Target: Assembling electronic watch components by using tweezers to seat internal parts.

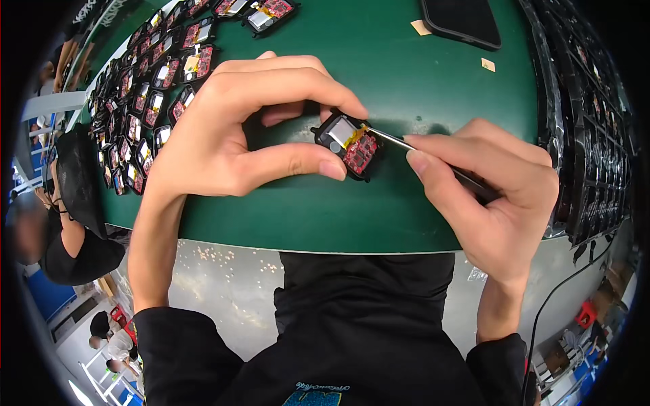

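Observation:
Between the thumb and forefinger of my left hand (237, 125) is a small black device housing (347, 145). Its open face shows a red circuit board, a silver battery and a strip of amber tape. My right hand (491, 189) is closed around metal tweezers (396, 139), held like a pen. The tweezer tips touch the amber tape near the housing's upper right edge, or lie just over it; I cannot tell which. The rest of the tweezers is partly covered by my right fingers.
Many similar open housings (154, 108) lie in rows on the green table (305, 220) at the left. A black phone (462, 21) and small paper pieces (487, 64) lie at the far right. Black trays (586, 149) are stacked along the right edge. A person (74, 233) sits at the left.

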Demonstrator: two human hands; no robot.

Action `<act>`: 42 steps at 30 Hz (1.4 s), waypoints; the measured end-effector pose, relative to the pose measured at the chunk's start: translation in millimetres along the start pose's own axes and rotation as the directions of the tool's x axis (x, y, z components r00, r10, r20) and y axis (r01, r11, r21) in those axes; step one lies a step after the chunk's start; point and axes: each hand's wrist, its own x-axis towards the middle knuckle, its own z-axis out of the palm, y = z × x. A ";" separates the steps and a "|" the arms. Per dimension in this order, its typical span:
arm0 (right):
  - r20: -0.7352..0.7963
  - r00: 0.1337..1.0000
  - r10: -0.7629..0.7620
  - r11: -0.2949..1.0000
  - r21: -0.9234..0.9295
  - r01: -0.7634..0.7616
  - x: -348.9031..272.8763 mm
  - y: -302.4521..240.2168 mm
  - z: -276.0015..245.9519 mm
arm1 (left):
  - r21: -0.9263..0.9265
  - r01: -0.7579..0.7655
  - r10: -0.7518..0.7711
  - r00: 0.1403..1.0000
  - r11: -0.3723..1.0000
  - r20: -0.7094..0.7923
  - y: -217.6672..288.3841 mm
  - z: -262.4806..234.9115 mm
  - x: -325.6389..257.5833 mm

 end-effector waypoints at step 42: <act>0.037 0.999 -0.003 0.999 -0.046 0.005 -1.3 -2.0 0.1 | 0.055 -0.132 0.134 0.991 0.990 -0.020 2.1 5.8 2.6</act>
